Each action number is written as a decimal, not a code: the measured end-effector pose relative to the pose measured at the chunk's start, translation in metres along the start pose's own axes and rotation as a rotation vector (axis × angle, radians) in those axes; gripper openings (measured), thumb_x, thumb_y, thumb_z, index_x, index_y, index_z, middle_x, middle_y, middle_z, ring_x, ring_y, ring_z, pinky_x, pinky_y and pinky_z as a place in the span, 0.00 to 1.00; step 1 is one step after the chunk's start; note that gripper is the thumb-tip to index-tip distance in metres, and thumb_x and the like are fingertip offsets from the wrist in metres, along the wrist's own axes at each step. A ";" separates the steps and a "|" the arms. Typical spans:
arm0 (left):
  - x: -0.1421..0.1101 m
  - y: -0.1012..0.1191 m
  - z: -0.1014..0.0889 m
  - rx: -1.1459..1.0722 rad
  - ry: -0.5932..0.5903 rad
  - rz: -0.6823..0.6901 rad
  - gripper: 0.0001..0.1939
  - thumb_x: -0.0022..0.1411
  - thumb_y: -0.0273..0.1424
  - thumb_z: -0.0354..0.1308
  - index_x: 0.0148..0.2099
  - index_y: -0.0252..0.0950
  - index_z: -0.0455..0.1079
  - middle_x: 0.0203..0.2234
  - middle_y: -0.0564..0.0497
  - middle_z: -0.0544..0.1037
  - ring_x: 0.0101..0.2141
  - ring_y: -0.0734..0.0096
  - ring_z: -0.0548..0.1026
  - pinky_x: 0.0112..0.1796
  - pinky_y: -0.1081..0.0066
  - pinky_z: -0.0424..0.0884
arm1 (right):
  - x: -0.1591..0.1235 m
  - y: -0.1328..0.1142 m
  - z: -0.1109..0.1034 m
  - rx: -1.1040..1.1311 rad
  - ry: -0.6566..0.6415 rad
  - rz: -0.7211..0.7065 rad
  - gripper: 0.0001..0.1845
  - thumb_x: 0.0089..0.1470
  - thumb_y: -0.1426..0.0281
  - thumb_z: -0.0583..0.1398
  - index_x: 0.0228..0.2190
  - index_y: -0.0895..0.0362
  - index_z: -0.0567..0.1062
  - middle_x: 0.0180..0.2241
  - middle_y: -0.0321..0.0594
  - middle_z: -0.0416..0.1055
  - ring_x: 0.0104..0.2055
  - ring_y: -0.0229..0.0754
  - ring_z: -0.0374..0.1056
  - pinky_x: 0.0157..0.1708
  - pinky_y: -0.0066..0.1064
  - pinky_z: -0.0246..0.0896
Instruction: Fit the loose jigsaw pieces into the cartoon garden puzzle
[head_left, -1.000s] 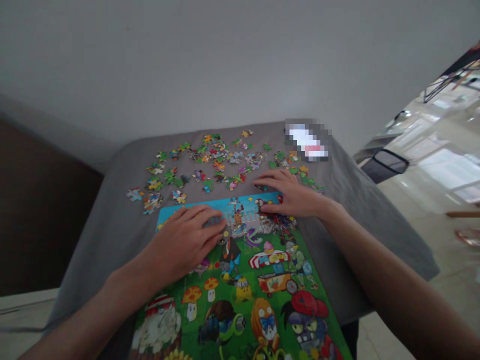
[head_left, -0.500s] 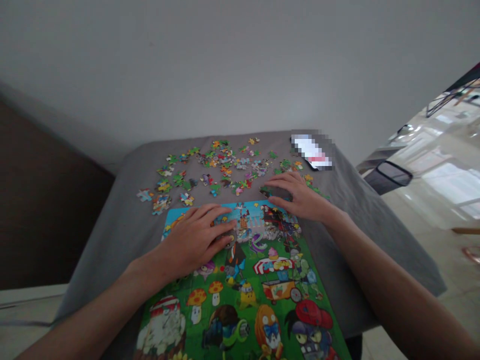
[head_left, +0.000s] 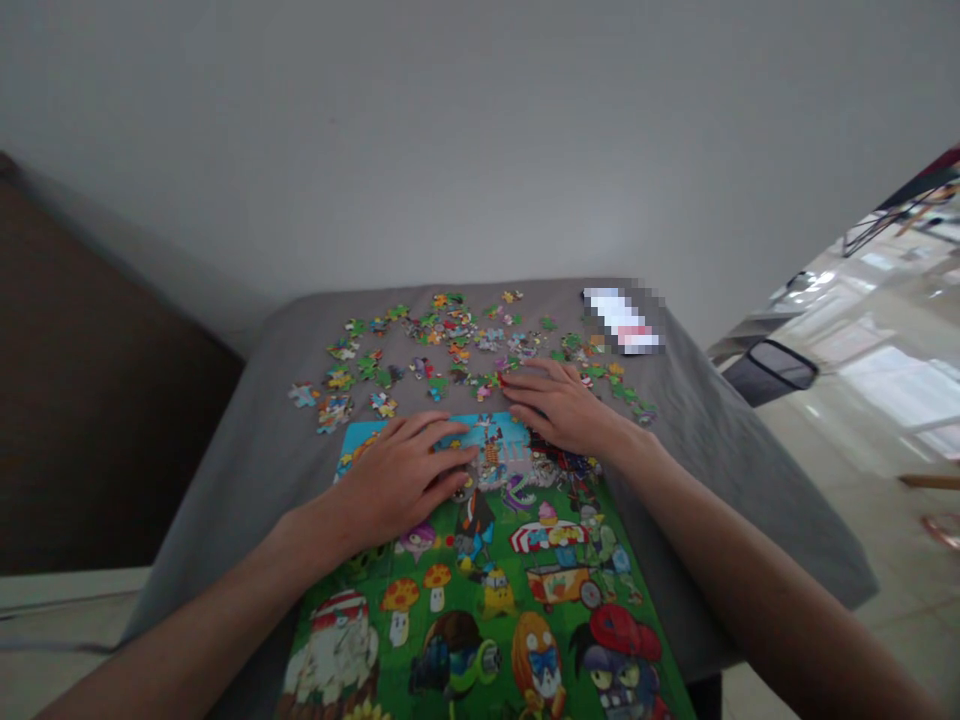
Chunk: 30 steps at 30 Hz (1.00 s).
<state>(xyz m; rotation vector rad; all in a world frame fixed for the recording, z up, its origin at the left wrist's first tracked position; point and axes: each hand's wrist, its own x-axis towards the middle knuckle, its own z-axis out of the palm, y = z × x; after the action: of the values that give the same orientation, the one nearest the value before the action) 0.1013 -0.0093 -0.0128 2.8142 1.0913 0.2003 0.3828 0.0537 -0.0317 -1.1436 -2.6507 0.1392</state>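
Note:
A colourful cartoon jigsaw puzzle (head_left: 480, 560) with a green ground and a blue top strip lies on the grey cloth, its lower edge running out of view. My left hand (head_left: 409, 470) rests flat over its upper left part, fingers apart and holding nothing. Across the puzzle's top right edge reaches my right hand (head_left: 555, 405), fingers stretched out toward the pieces beyond. Its fingertips are beside a small reddish-green puzzle piece (head_left: 495, 380); whether they touch it I cannot tell. The space under its palm is hidden.
Many loose jigsaw pieces (head_left: 450, 325) are scattered behind the puzzle. A phone (head_left: 622, 322), partly blurred out, lies at the back right of the cloth-covered table (head_left: 247, 480). Behind it stands a grey wall (head_left: 450, 140). A tiled floor (head_left: 847, 470) shows at right.
My right hand has shifted left from above the dark piece at the top right corner toward the middle of the top edge. My left hand stays on the puzzle. The view has tilted slightly upward.

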 end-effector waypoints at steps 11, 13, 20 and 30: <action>0.000 -0.054 -0.017 -0.072 0.235 -0.149 0.23 0.77 0.44 0.45 0.56 0.38 0.77 0.51 0.45 0.81 0.55 0.56 0.74 0.59 0.51 0.67 | 0.028 -0.003 0.017 -0.025 0.139 0.212 0.19 0.68 0.59 0.57 0.55 0.50 0.78 0.66 0.49 0.64 0.67 0.65 0.54 0.59 0.61 0.58; -0.003 -0.065 -0.020 -0.083 0.216 -0.183 0.23 0.76 0.43 0.46 0.55 0.38 0.77 0.50 0.45 0.81 0.54 0.56 0.75 0.59 0.52 0.67 | 0.033 -0.001 0.022 0.033 0.162 0.226 0.15 0.67 0.59 0.59 0.49 0.51 0.80 0.63 0.50 0.68 0.65 0.64 0.56 0.57 0.60 0.59; -0.018 -0.071 -0.026 -0.140 -0.017 -0.176 0.30 0.70 0.55 0.55 0.66 0.45 0.70 0.65 0.46 0.69 0.67 0.51 0.61 0.67 0.48 0.54 | 0.024 0.013 0.017 0.274 0.306 0.212 0.08 0.62 0.68 0.59 0.38 0.54 0.79 0.42 0.48 0.79 0.49 0.55 0.72 0.51 0.50 0.65; -0.014 -0.066 -0.020 -0.158 -0.175 -0.250 0.36 0.65 0.51 0.63 0.71 0.53 0.61 0.74 0.50 0.53 0.73 0.46 0.44 0.69 0.42 0.44 | 0.016 -0.067 -0.005 0.839 0.039 0.130 0.15 0.60 0.66 0.64 0.49 0.51 0.81 0.37 0.39 0.82 0.36 0.42 0.77 0.40 0.36 0.74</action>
<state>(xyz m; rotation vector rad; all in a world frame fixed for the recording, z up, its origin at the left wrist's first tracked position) 0.0444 0.0309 -0.0044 2.4758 1.3069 0.0147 0.3267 0.0193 -0.0113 -0.9748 -2.0890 1.1069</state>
